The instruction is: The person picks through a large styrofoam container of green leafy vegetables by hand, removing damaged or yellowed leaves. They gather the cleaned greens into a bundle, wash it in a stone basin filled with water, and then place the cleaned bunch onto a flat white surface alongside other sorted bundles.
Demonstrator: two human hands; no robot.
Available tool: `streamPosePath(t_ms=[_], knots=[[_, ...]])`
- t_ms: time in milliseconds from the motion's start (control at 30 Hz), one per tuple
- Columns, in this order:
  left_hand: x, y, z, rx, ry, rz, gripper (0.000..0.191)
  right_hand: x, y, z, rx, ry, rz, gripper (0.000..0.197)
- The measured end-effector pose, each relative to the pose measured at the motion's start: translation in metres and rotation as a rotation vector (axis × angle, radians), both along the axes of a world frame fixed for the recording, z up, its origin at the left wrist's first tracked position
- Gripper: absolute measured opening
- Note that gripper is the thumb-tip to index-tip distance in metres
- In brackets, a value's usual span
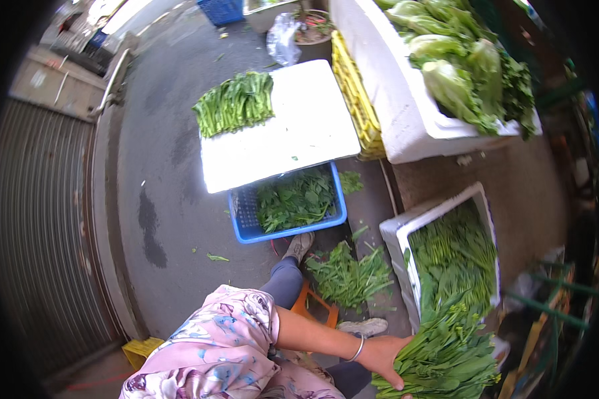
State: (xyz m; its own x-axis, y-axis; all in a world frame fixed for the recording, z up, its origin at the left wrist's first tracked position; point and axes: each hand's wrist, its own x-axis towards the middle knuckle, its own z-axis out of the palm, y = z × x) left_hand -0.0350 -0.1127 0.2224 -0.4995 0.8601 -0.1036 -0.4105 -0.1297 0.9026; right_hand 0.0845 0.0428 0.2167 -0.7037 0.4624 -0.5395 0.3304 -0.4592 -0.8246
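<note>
My left hand (379, 356), with a silver bangle at the wrist, grips a large bunch of leafy greens (444, 354) with small yellow buds. The bunch overlaps the near end of a white foam box (398, 249) filled with similar greens (454, 254). My right hand is out of view; a fingertip shows at the bottom edge, and whose hand it belongs to is unclear. Ahead, a white foam board (289, 134) carries a neat row of trimmed green stalks (237, 104). It partly covers a blue plastic basket (342, 199) with loose leaves (297, 199) inside.
Loose leaves and stems (349, 274) lie heaped on the ground between my shoes, by an orange plastic stool (309, 304). At upper right, a large foam box (404, 99) holds lettuce (459, 65), beside a yellow crate (357, 99). A ribbed metal shutter (40, 224) stands at left.
</note>
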Motion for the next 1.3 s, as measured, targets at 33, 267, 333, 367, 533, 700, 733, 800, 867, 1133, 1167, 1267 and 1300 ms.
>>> streamPosePath(t_ms=[33, 267, 333, 367, 533, 700, 733, 800, 867, 1133, 1167, 1267, 1300], knots=[[0.016, -0.007, 0.014, 0.028, -0.009, -0.033, 0.092, 0.009, -0.014, 0.014, 0.01, -0.034, -0.021, 0.061], [0.086, -0.076, 0.079, 0.171, -0.126, -0.139, 0.094, 0.073, -0.109, 0.079, 0.033, -0.09, -0.062, 0.061], [0.105, -0.1, 0.085, 0.199, -0.15, -0.102, 0.094, 0.096, -0.13, 0.084, 0.027, -0.074, -0.048, 0.061], [0.117, -0.11, 0.089, 0.222, -0.192, -0.076, 0.093, 0.109, -0.139, 0.087, 0.028, -0.06, -0.037, 0.061], [0.222, -0.145, 0.078, 0.084, -0.195, 0.004, 0.089, 0.207, -0.171, 0.089, 0.012, 0.034, -0.01, 0.061], [0.337, -0.167, 0.058, -0.01, -0.206, 0.105, 0.082, 0.326, -0.204, 0.09, -0.043, 0.083, -0.035, 0.061], [0.348, -0.176, 0.063, -0.056, -0.117, 0.132, 0.081, 0.341, -0.21, 0.092, -0.049, 0.092, -0.041, 0.061], [0.364, -0.193, 0.072, -0.065, -0.05, 0.167, 0.081, 0.362, -0.225, 0.096, -0.057, 0.116, -0.05, 0.061], [0.376, -0.204, 0.081, -0.1, -0.088, 0.153, 0.082, 0.376, -0.234, 0.107, -0.05, 0.128, -0.051, 0.061], [0.336, -0.295, 0.102, -0.056, -0.045, 0.297, 0.079, 0.332, -0.304, 0.114, -0.054, 0.18, 0.082, 0.062], [0.323, -0.315, 0.102, -0.036, -0.121, 0.308, 0.08, 0.315, -0.32, 0.108, -0.061, 0.193, 0.106, 0.062], [0.286, -0.389, 0.088, -0.069, -0.125, 0.492, 0.082, 0.248, -0.384, 0.106, -0.082, 0.113, 0.238, 0.068], [0.266, -0.417, 0.087, -0.128, -0.139, 0.518, 0.082, 0.222, -0.409, 0.108, -0.002, 0.08, 0.343, 0.069]])
